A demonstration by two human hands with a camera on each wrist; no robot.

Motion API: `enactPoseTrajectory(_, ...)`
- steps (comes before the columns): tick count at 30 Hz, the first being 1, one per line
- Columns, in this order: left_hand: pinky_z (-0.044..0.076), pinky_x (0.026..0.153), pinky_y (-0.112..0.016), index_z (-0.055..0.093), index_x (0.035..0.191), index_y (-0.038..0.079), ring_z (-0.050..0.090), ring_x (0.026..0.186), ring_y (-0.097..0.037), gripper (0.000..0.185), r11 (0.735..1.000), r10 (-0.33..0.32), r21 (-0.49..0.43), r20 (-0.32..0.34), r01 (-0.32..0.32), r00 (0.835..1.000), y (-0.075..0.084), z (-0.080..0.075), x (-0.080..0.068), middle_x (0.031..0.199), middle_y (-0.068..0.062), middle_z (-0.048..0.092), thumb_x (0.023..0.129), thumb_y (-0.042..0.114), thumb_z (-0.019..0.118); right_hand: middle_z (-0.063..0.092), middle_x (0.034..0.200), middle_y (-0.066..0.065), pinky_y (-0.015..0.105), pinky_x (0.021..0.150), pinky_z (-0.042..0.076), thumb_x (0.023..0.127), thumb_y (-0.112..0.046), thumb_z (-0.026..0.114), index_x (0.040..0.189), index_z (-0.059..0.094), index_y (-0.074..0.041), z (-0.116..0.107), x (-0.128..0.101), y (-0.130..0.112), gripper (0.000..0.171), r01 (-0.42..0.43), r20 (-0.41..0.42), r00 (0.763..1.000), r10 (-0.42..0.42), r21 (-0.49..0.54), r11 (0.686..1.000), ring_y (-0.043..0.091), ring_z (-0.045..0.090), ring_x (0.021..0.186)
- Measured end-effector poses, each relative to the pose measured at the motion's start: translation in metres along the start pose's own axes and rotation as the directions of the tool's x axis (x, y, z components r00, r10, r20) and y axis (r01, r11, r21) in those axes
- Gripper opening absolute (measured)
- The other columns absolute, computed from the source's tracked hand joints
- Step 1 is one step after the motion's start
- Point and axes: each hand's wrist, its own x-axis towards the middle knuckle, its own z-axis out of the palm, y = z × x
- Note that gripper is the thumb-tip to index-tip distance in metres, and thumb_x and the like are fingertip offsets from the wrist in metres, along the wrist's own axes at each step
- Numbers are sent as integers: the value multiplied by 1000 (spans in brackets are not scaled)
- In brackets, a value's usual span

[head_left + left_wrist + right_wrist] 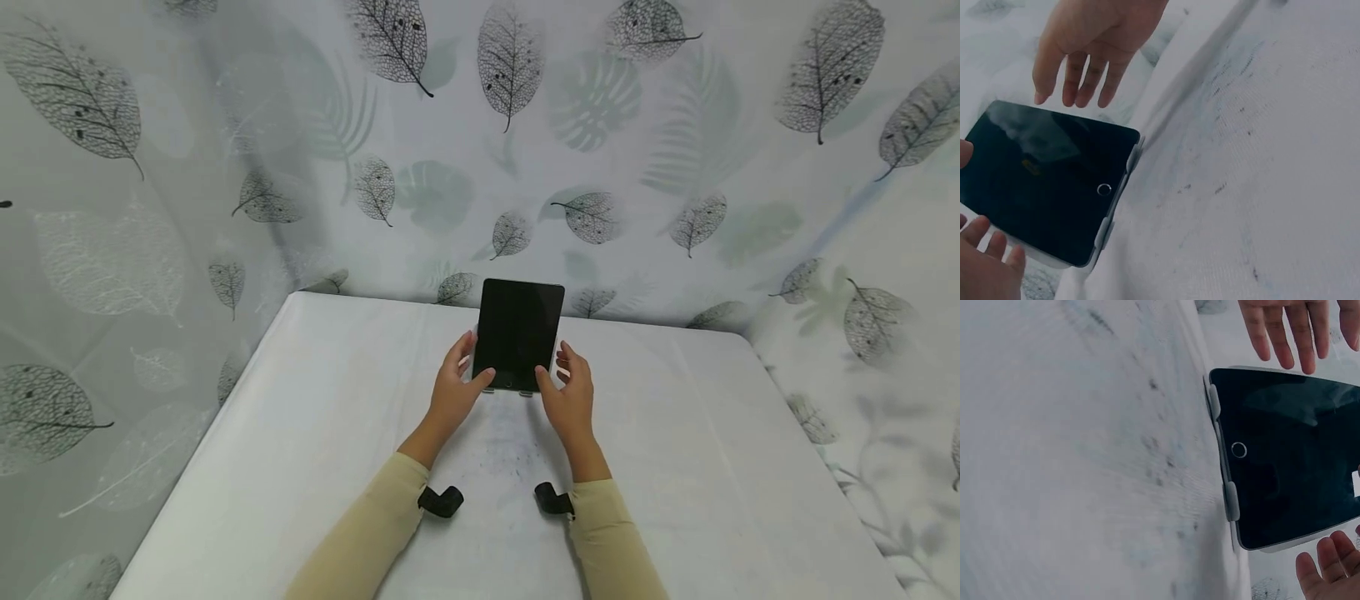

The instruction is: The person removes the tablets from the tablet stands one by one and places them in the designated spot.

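Observation:
A black tablet with a round home button leans upright on a pale stand. The stand's two small lips support its lower edge; most of the stand is hidden behind it. In the head view my left hand is at the tablet's left side, its thumb near the lower left corner. Opposite it, my right hand has its thumb by the lower right corner. Both hands have loose fingers. The wrist views show gaps between the fingers of the far hand and the tablet's edges.
A white cloth covers the table, with faint dark marks in front of the tablet. Leaf-patterned curtains hang behind and on both sides. Black wrist mounts stick out from both sleeves.

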Motion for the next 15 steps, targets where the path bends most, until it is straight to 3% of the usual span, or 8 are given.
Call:
enactPoseTrajectory(7,36,121,-52,35,158,8,42,143,-32,70,1000,-19,0,4,19,1000,-7,1,1,159,-9,42,97,13,68,54,136,22,53,111,48,98,-18,66,152,45,-3,7,-1,4,59,-98,14,995,97,73,993,37,55,130)
enactPoseTrajectory(15,38,120,-52,43,153,10,43,137,-30,61,999,-51,-14,-22,51,998,-17,4,6,151,-11,43,97,11,67,57,134,21,50,106,52,97,-8,66,141,56,2,14,2,13,46,-118,-28,992,124,166,979,35,58,123)
